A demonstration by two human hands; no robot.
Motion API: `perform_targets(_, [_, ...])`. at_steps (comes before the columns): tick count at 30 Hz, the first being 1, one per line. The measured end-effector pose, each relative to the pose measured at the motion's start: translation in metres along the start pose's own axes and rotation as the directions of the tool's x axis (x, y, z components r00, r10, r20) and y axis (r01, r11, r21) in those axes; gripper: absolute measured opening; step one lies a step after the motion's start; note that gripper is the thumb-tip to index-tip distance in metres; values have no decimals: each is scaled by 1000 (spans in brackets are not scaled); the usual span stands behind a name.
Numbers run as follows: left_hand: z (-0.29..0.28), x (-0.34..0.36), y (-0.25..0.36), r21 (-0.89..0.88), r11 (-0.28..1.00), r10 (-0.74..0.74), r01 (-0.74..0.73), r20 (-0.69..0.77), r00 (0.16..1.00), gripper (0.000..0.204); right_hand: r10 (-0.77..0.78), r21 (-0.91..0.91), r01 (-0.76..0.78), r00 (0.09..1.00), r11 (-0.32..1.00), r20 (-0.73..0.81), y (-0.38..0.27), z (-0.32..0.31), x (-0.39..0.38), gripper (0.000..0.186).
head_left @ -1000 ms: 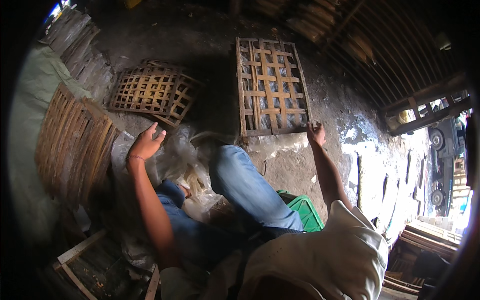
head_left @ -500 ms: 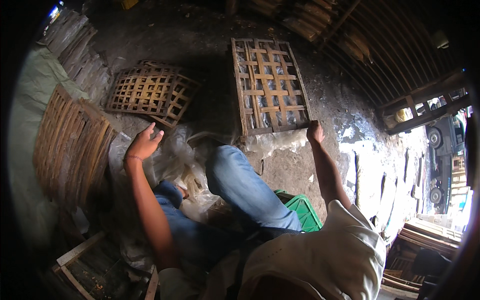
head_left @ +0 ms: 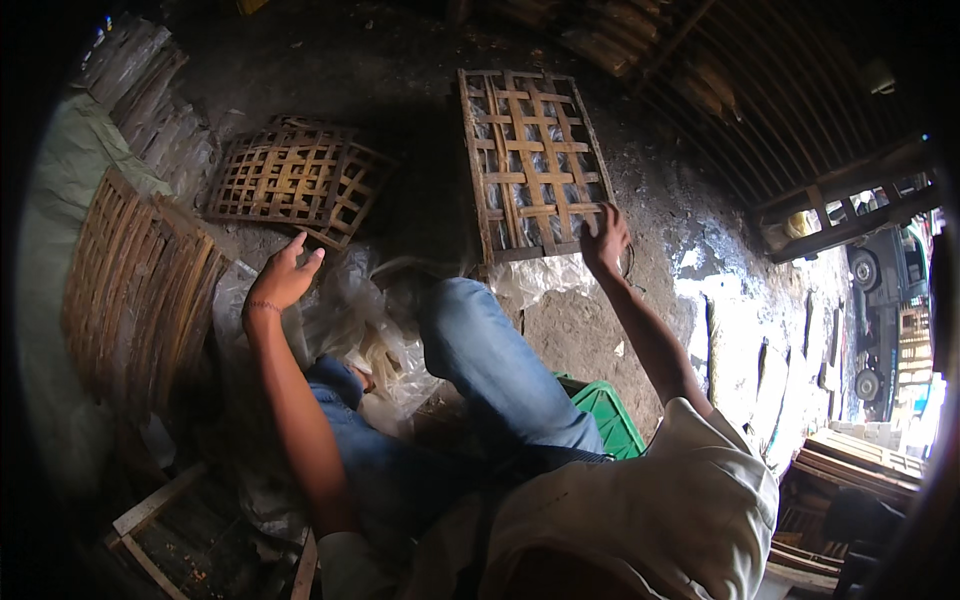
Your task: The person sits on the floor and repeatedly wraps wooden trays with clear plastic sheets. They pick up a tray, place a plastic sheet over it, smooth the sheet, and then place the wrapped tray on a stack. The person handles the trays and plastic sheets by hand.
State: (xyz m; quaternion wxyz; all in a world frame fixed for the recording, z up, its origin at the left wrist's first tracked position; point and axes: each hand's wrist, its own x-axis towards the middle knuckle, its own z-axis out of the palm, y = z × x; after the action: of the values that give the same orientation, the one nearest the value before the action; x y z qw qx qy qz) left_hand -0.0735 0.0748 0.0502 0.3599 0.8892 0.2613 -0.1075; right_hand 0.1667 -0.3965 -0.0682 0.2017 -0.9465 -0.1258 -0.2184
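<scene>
My left hand (head_left: 288,272) is held above crumpled clear plastic (head_left: 345,310), fingers apart and holding nothing, below a pile of woven wooden lattice panels (head_left: 290,180). My right hand (head_left: 604,240) is at the lower right corner of a rectangular lattice panel (head_left: 530,170), fingers apart and slightly bent over its edge; whether they touch it is hard to tell. Clear plastic shows through that panel's gaps and under its lower edge. A thin dark loop hangs beside my right wrist. My jean-clad knee (head_left: 460,330) rises between my arms.
Stacked slatted panels (head_left: 140,300) lean on a pale green sheet (head_left: 55,260) at left. A green plastic crate (head_left: 610,420) sits behind my leg. A wooden frame (head_left: 160,500) lies lower left. Bamboo slat structure (head_left: 740,120) is at upper right; a vehicle (head_left: 880,300) stands outside at right.
My right hand has moved up and to the left along the panel's corner, and its fingers have loosened. My left hand has shifted slightly up and left as the view moved a little.
</scene>
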Motion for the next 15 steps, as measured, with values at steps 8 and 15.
perform_targets(8, [7,-1,-6,-128,988,72,-80,-64,995,68,-653,774,6,541,633,530,-204,-8,41,42])
perform_targets(15, [6,-8,-5,130,989,-56,67,-87,995,56,-972,754,624,40,207,233,-396,-47,32,45])
